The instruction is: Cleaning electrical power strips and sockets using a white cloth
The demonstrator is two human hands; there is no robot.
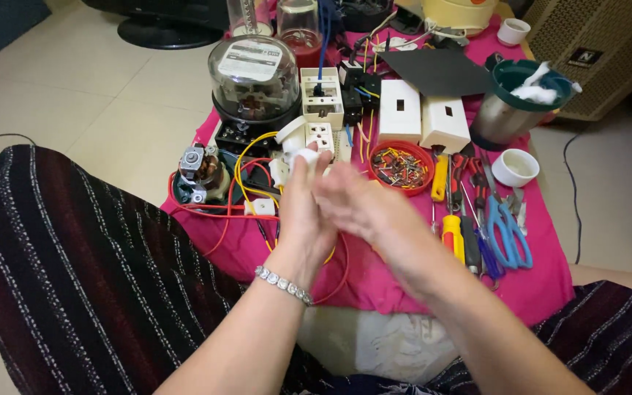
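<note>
A small white part (303, 157) is being pinched in the left hand (305, 212) at frame centre; the blurred right hand (363, 201) grip cannot be told. The part could be dropped among the wires (246, 172) if the pinch is loosened.

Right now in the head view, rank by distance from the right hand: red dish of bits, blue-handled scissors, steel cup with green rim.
1. Red dish of bits, just beyond the right hand.
2. Blue-handled scissors, off to its right.
3. Steel cup with green rim, far right, at the back.

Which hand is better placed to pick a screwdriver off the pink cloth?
Probably the right hand: it is empty and blurred, and the yellow-handled screwdriver lies just beside it. The left hand pinches a small white part, so it is occupied.
</note>
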